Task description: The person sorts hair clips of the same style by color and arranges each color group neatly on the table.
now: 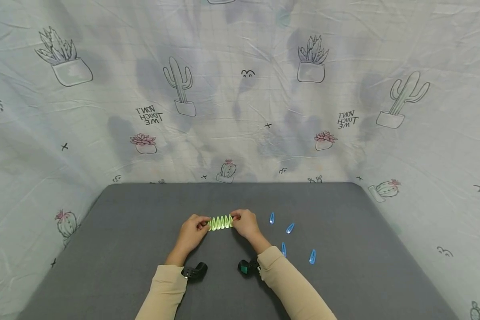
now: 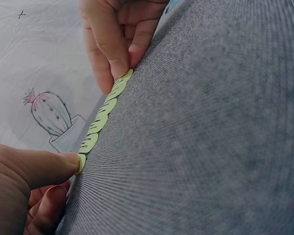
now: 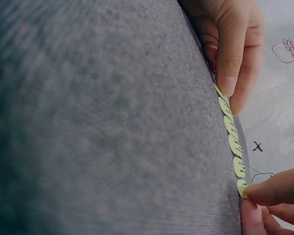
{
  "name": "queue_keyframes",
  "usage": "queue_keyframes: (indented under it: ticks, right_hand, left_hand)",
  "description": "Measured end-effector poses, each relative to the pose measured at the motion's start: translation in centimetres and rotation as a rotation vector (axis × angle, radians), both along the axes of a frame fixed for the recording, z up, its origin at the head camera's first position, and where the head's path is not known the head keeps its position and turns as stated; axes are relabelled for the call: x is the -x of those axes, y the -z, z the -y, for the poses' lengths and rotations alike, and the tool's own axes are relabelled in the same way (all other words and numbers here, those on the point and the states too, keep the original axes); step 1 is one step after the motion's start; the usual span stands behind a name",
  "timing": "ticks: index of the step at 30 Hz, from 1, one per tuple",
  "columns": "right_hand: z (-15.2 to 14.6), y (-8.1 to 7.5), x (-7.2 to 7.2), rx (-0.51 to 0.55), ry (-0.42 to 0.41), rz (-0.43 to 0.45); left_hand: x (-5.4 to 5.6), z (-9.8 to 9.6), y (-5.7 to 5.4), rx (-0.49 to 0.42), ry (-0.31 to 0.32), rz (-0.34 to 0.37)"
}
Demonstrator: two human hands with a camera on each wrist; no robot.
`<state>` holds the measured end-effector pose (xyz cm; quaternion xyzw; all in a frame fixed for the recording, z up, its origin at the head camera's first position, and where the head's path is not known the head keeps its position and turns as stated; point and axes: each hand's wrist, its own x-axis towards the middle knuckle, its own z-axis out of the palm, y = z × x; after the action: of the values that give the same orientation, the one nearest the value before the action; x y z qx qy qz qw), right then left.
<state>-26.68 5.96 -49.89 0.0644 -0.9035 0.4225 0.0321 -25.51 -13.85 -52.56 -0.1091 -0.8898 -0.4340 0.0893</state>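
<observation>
Several light-green snap hair clips stand side by side in a close row on the grey table, their long sides touching or nearly so. My left hand pinches the leftmost green clip between thumb and finger. At the other end, my right hand has thumb and fingertips on the rightmost green clip, pinching it. Fingers partly cover both end clips. The clips between lie flat, untouched by either hand.
Right of the right hand, several blue snap hair clips lie scattered, one partly behind the right sleeve. The grey tabletop ends at a white curtain printed with cactus drawings. A dark band sits on each wrist.
</observation>
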Motion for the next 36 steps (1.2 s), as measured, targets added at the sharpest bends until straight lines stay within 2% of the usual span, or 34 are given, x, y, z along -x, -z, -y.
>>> queue_keyframes:
  ticks: [5,12,18,21,29,32,36]
  right_hand:
    - [-0.3,0.2,-0.3,0.021,0.006,-0.005]
    - [-1.2,0.6,-0.9,0.127,0.001,0.020]
    - [-2.6,0.3,-1.7,0.199,-0.056,0.017]
    - [-3.4,0.1,-2.2,0.214,-0.088,0.003]
    - [-6.0,-0.8,-4.3,0.246,-0.097,-0.008]
    - [-7.0,-1.2,-5.2,0.276,-0.091,0.012]
    - [-8.9,-1.6,-6.6,0.304,-0.093,0.049]
  left_hand:
    - [0.1,-0.2,-0.1,0.002,0.004,-0.004]
    - [0.1,-0.4,-0.1,0.001,0.005,-0.032]
    - [0.2,-0.4,-0.3,-0.010,0.005,-0.012]
    - [0.2,-0.4,-0.2,-0.022,0.005,-0.024]
    - [0.3,-0.4,0.0,-0.123,-0.012,-0.083]
    - [0.0,-0.4,-0.3,-0.147,-0.006,-0.052]
    - [-0.8,-0.9,-1.2,-0.167,0.035,-0.016]
